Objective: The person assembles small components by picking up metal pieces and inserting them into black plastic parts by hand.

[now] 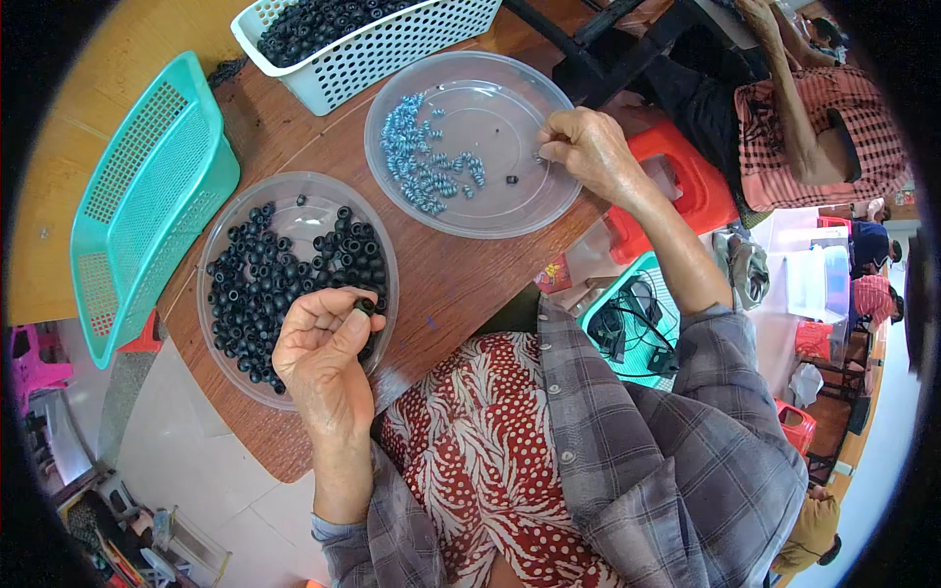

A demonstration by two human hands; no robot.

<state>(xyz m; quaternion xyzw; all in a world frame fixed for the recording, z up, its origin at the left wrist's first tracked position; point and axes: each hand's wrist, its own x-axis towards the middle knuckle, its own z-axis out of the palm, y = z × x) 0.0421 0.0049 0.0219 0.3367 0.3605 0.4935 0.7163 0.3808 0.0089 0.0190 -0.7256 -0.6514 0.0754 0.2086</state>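
The small black rubber ring point(365, 306) sits pinched in the left hand point(319, 348) over the clear round plastic dish of black rings point(223, 220). The right hand point(588, 147) nips something tiny at the clear round plastic dish of blue coiled springs point(510, 211); keeping both pinches light and low above the wooden desk point(446, 269) seems wise.

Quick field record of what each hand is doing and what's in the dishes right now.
left hand: pinches a black ring over the near clear dish
near dish contents: many black rings
right hand: fingertips at the rim of the far clear dish
far dish contents: blue-and-white coiled pieces, one black ring
behind: white basket of black rings; empty teal basket
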